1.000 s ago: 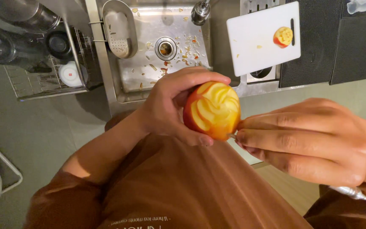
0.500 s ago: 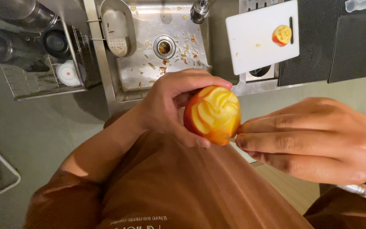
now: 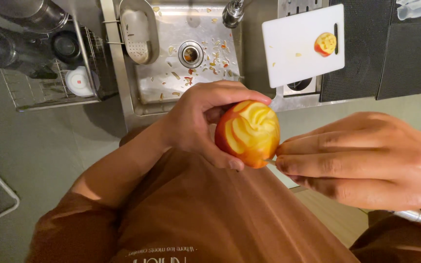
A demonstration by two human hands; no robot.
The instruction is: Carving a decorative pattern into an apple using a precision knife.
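Head view showed the left hand [image 3: 196, 124] cupping a carved apple [image 3: 248, 133] above the lap, thumb over its top and fingers [image 3: 230, 162] curled beneath. The right hand [image 3: 361, 158] pinched a thin blade [image 3: 269, 161], its tip touching the apple's lower right; the handle seemed to run out behind the wrist, though mostly hidden. Peel scraps lay in the sink [image 3: 159, 85]. A second carved piece [image 3: 325, 44] sat at the cutting board's [image 3: 293, 29] right edge.

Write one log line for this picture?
left hand: holds carved apple | right hand: thin blade at apple | sink: peel bits
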